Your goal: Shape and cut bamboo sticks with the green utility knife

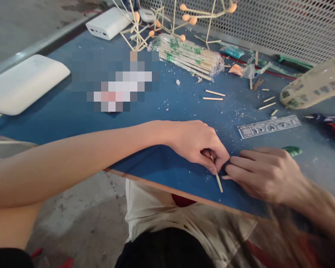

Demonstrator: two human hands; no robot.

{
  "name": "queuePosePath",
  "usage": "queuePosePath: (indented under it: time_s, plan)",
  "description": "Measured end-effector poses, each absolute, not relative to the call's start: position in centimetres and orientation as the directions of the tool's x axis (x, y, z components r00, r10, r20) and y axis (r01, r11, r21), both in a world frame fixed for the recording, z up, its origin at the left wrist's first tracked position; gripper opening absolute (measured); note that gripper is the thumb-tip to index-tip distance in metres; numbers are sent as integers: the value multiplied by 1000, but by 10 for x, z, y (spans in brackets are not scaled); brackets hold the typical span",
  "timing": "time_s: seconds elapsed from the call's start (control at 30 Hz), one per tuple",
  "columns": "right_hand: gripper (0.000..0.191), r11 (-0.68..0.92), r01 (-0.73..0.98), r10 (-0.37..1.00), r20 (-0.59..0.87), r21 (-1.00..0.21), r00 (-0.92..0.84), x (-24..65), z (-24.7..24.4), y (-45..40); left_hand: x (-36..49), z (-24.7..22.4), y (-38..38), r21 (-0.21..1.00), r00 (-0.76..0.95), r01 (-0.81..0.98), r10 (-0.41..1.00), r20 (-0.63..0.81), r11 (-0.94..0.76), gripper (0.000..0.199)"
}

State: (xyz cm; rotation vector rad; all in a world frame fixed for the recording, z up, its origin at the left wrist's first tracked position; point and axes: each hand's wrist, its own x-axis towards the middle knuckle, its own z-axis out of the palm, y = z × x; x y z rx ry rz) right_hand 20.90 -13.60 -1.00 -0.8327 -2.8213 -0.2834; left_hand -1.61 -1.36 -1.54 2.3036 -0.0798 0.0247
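My left hand pinches a thin wooden stick between thumb and fingers, near the table's front edge. The stick's lower end points down toward me; its upper part runs into the curl of my fingers. Close beside it on the right, my right hand is closed, knuckles up, its fingertips nearly meeting my left fingers. What it grips is hidden, though a small pale tip shows by its thumb. A clear plastic ruler lies just beyond my right hand, and a green object is partly covered by it.
A plastic-wrapped bundle of sticks lies at the back, below a stick frame with orange blobs. Cut stick pieces lie scattered. A glue gun and a plastic bottle are right; white power banks left.
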Motion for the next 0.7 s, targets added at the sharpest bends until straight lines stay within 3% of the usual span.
queuePosePath:
  time_s: [0.7]
  plan:
    - [17,823,551,515,229,138,-826,211,-8,-134,-18,-14,-14,702,998,-66,-45,49,-710,9]
